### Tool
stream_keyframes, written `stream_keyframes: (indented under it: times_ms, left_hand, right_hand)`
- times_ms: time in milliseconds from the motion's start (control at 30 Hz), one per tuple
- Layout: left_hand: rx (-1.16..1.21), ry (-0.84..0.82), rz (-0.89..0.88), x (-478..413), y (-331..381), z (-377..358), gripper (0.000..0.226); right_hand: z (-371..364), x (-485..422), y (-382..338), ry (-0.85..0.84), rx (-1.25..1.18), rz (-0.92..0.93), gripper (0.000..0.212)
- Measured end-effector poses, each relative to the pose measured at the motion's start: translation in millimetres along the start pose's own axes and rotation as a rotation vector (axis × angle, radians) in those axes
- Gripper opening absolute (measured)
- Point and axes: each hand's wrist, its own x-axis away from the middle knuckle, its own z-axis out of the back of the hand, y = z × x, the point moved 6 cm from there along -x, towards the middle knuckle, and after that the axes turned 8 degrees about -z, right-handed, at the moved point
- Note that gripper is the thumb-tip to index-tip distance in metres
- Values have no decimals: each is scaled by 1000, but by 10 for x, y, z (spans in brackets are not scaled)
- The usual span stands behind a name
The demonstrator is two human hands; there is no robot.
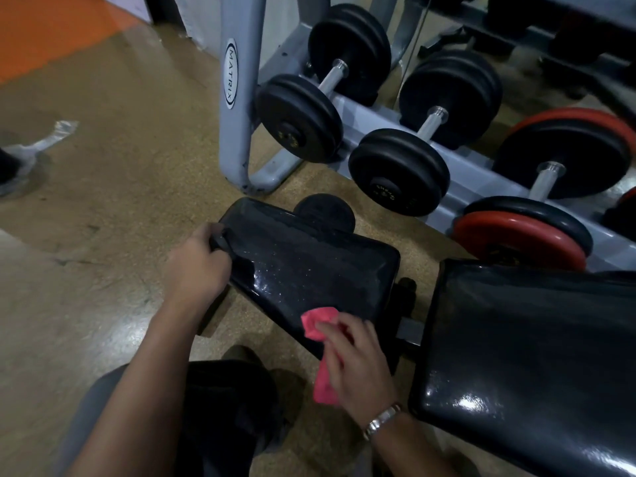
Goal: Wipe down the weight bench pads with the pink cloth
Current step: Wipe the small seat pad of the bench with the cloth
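The black seat pad (309,266) of the weight bench lies in the middle of the view, glossy and speckled. The larger black back pad (530,356) sits to its right across a narrow gap. My left hand (198,266) grips the seat pad's left end, fingers curled over the edge. My right hand (358,363) holds the pink cloth (321,352) against the near edge of the seat pad. Part of the cloth hangs down below the hand.
A grey dumbbell rack (481,173) with several black dumbbells (399,172) and red-plated ones (519,235) stands just behind the bench. Its grey upright post (237,98) is at centre top. Brown floor (103,166) spreads to the left. My legs (213,418) are below.
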Motion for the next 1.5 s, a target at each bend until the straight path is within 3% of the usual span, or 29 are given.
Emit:
stream_keyframes:
  times_ms: [167, 367, 533, 700, 867, 1033, 1200, 1367, 1500]
  left_hand:
    - [6, 25, -21, -28, -11, 0, 51]
    - [-33, 42, -16, -66, -58, 5, 50]
    - [-6, 21, 3, -65, -78, -13, 56]
    - [-16, 16, 12, -57, -81, -15, 57]
    - [-8, 13, 13, -59, -61, -22, 57]
    - [-34, 10, 2, -76, -72, -19, 51]
    - [-27, -10, 8, -96, -75, -42, 52]
    - [-58, -84, 16, -67, -61, -49, 53]
    - [-74, -172, -1, -30, -37, -77, 64]
  right_hand:
    - [-5, -317, 16, 114, -24, -180, 39]
    - [-41, -207, -63, -60, 53, 129, 36]
    - [-46, -436, -83, 49, 7, -107, 35]
    - [22, -202, -42, -45, 48, 89, 35]
    - [127, -454, 195, 112, 16, -246, 36]
    - [150, -274, 189, 6, 83, -97, 39]
    - [245, -665, 376, 84, 31, -430, 33]
    - [273, -536, 333, -9, 51, -279, 33]
    - [395, -872, 629, 31, 31, -494, 34]
